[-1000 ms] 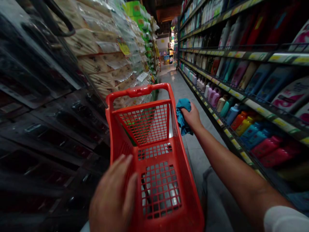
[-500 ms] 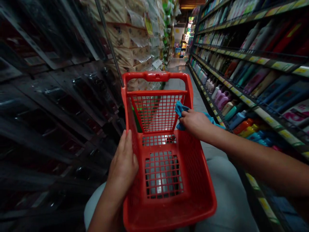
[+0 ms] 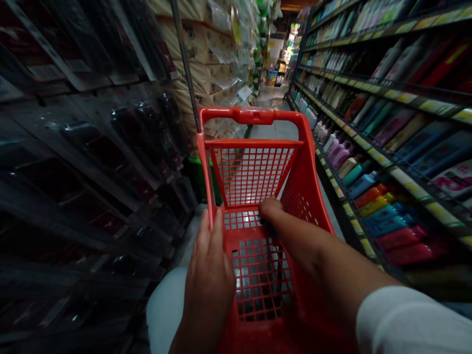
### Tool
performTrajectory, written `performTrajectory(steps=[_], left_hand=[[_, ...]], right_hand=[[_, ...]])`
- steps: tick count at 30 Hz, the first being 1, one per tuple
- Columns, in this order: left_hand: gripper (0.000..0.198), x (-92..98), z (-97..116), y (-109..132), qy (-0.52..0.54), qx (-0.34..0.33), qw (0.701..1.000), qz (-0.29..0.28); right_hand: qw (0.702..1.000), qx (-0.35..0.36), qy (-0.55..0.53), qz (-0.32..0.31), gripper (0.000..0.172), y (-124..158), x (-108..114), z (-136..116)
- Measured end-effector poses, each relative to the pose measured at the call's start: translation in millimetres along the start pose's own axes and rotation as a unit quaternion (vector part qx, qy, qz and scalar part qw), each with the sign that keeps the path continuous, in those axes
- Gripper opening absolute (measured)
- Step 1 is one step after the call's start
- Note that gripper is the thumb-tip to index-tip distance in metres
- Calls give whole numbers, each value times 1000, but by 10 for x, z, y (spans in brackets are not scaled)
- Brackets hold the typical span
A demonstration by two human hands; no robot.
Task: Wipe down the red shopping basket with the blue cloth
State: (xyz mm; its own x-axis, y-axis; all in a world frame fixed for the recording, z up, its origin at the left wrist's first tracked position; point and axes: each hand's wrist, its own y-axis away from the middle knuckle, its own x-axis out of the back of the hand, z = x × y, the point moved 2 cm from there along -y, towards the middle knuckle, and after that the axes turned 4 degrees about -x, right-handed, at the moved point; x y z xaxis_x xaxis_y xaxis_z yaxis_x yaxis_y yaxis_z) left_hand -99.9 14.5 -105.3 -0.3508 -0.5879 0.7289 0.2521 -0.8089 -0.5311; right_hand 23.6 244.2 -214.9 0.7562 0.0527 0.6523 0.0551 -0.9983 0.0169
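Observation:
A red plastic rolling shopping basket with grid panels stands tilted before me, between my legs. My left hand holds its left side rim, fingers lying along the outer side and thumb toward the inside. Deep in the basket, my right hand is closed near the foot of the back grid panel. It bunches a blue cloth, of which only a dark sliver shows beneath the hand; the fingers are mostly hidden. The basket's red handle bar is at the far end.
A shelf of bottles runs along the right. Packaged goods hang close on the left, with stacked beige packs beyond. A thin metal rod rises from the basket's left corner. A green bin stands behind the basket.
My right hand has moved from the basket's upper right side down and inward with the blue cloth, now mostly hidden. My left hand stays on the left rim. The basket appears shifted slightly right.

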Motion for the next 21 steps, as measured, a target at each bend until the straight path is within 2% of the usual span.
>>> performTrajectory(steps=[3,5,7,9,11,13,15,18,19,21], left_hand=[[74,26,38,20,-4,-5,1000,-7],[71,34,69,31,-11,-12,1000,-4],[71,31,97,45,-16,-14,1000,-6],[72,22,122,59,-18,-16,1000,-2],[72,14,139,69,-12,-16,1000,4],[72,15,150,68,2,-13,1000,11],[73,21,156,52,22,0,1000,6],[76,27,168,5,57,18,998,-2],[76,24,173,-13,67,22,997,-1],[77,12,181,-43,83,28,996,2]], right_hand=[[984,-92,152,-18,33,100,-171,70],[971,-96,216,-43,35,227,-316,13],[962,-50,252,-90,39,408,-509,-140],[952,33,263,-155,37,623,-705,-336],[934,117,260,-215,33,796,-805,-479],[917,169,259,-253,34,831,-734,-496],[910,171,275,-258,38,701,-515,-386],[918,88,324,-213,43,443,-164,-150],[919,58,337,-197,45,430,-104,-103],[918,36,347,-190,46,590,-111,-96]])
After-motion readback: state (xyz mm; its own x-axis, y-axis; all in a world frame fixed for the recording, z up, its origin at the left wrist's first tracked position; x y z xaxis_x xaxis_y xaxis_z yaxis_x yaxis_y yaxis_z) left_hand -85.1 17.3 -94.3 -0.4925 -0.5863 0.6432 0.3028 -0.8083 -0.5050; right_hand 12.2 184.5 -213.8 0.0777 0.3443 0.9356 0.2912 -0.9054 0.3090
